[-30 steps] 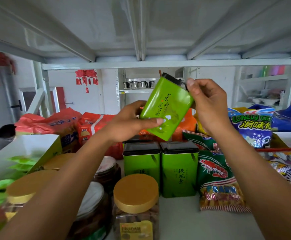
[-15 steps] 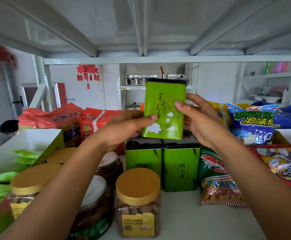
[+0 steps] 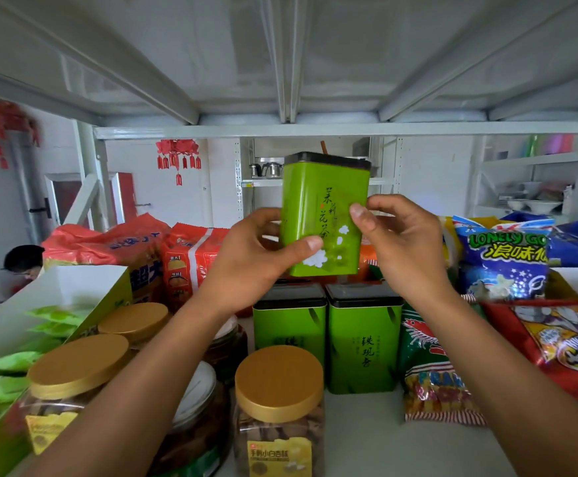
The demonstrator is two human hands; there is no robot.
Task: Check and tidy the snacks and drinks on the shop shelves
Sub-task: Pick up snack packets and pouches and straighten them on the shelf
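1. The green tea tin (image 3: 323, 208) is held almost upright, long axis vertical, dark lid on top and lettered face toward the camera.
2. It hangs just above two matching tins (image 3: 363, 339) standing on the shelf (image 3: 366, 442).
3. The left hand (image 3: 249, 259) grips its lower left edge (thumb across the front).
4. The right hand (image 3: 404, 235) pinches the right edge, fingers curled.

Red paper ornaments (image 3: 177, 159) hang before a white wall (image 3: 150, 197). Metal pots (image 3: 266, 170) stand on a far shelf (image 3: 262, 182), white bowls (image 3: 535, 205) further right.
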